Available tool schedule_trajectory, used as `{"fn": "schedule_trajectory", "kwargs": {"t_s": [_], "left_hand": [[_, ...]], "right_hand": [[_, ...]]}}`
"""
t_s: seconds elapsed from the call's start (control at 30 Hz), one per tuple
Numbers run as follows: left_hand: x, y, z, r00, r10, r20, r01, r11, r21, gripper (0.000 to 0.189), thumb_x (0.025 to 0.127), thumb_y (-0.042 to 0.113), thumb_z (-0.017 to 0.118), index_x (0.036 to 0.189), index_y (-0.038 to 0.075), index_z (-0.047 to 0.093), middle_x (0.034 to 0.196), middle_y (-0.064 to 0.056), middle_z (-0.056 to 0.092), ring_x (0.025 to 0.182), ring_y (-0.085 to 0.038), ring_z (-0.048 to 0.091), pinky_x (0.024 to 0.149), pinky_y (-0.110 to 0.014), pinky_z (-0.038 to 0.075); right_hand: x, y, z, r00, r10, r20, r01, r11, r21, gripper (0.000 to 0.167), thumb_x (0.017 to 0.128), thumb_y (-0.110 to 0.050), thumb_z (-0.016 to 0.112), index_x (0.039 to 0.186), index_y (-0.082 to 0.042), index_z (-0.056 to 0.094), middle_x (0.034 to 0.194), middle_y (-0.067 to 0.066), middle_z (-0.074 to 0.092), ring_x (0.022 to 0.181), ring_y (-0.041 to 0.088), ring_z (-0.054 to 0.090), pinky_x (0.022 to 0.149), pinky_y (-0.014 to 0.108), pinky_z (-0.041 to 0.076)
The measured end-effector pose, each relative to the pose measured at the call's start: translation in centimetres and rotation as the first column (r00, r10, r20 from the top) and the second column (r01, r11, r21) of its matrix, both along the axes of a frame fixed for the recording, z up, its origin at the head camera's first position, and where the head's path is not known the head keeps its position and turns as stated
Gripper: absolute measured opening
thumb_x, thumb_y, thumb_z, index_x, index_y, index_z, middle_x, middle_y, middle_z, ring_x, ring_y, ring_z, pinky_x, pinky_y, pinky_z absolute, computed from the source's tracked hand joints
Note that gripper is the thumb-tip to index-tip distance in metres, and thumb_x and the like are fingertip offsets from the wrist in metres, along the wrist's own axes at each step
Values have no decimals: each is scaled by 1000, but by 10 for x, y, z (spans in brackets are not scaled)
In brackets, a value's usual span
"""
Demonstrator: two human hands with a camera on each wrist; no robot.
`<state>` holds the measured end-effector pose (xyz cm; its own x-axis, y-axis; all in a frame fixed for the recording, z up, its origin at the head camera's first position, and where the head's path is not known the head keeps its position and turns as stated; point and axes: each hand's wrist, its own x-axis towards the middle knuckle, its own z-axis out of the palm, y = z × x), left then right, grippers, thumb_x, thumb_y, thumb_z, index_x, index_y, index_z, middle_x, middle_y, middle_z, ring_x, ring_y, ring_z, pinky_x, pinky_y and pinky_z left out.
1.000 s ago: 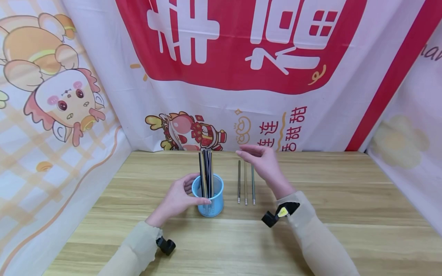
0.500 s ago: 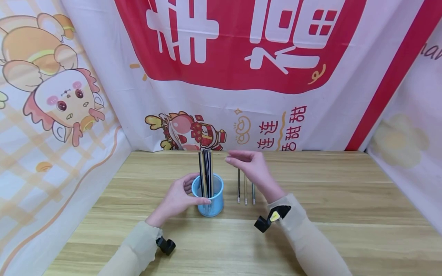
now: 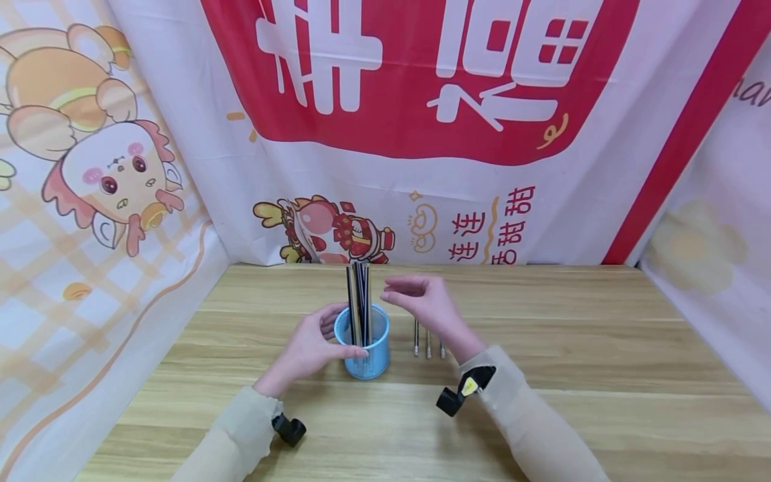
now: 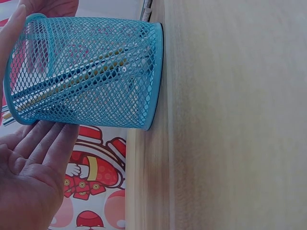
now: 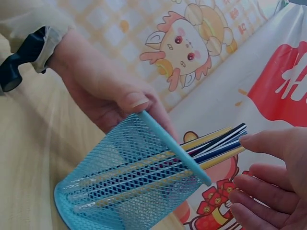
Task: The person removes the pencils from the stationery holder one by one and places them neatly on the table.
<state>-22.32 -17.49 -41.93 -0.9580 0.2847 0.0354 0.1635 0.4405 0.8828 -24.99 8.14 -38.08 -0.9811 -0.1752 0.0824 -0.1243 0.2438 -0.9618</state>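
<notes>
A light blue mesh pencil cup (image 3: pixel 378 358) stands upright on the table with several pencils (image 3: pixel 359 294) leaning inside it. My left hand (image 3: pixel 307 347) grips the cup from its left side, thumb over the near rim and fingers round the far side. My right hand (image 3: pixel 430 308) hovers just right of the pencils' upper ends, holding nothing. In the right wrist view the thumb of that right hand (image 5: pixel 273 187) appears close to the pencil tips (image 5: pixel 235 136); whether it touches them I cannot tell. Its other fingers are loosely bent.
Below my right hand three pencils lie side by side on the wooden table (image 3: pixel 572 335), the middle one (image 3: pixel 429 345) tan; the hand covers their far parts. Printed cloth (image 3: pixel 385 154) hangs behind the table and at both sides.
My right hand has come left and toward me, from above the three lying pencils to beside the pencils in the cup. My left hand and the cup have not moved.
</notes>
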Motion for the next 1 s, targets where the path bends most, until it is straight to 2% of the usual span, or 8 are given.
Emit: {"fn": "schedule_trajectory", "kwargs": {"t_s": [0.4, 0.57, 0.77, 1.0], "left_hand": [[1, 0, -1, 1000, -3, -1, 3, 1000, 1, 85, 82, 31, 96, 155, 15, 54, 157, -12, 60, 146, -37, 58, 125, -56, 46], [1, 0, -1, 1000, -10, -8, 10, 1000, 6, 83, 83, 30, 96, 154, 17, 55, 157, -11, 60, 146, -37, 58, 125, -56, 46], [1, 1, 0, 1000, -16, -16, 16, 1000, 13, 81, 83, 27, 96, 153, 17, 56, 157, -10, 61, 147, -36, 58, 125, -56, 46], [1, 0, 0, 1000, -22, -21, 22, 1000, 16, 82, 83, 27, 96, 154, 18, 55, 158, -10, 60, 147, -36, 57, 126, -56, 45]], "right_hand": [[2, -12, -13, 1000, 19, 19, -19, 1000, 14, 35, 95, -26, 84, 128, -15, 78, 123, 4, 81, 115, 21, 76, 107, 44, 63], [4, -16, -15, 1000, 29, -1, -29, 999, 20, 34, 94, -23, 85, 126, -13, 79, 122, 5, 81, 113, 22, 77, 104, 42, 64], [3, -21, -21, 1000, 9, -22, -9, 1000, 22, 29, 94, -24, 85, 122, -16, 81, 119, 5, 82, 109, 20, 78, 100, 39, 66], [2, -24, -23, 999, -10, -40, 11, 1000, 27, 29, 94, -24, 85, 122, -16, 81, 119, 4, 83, 109, 21, 78, 101, 39, 65]]}}
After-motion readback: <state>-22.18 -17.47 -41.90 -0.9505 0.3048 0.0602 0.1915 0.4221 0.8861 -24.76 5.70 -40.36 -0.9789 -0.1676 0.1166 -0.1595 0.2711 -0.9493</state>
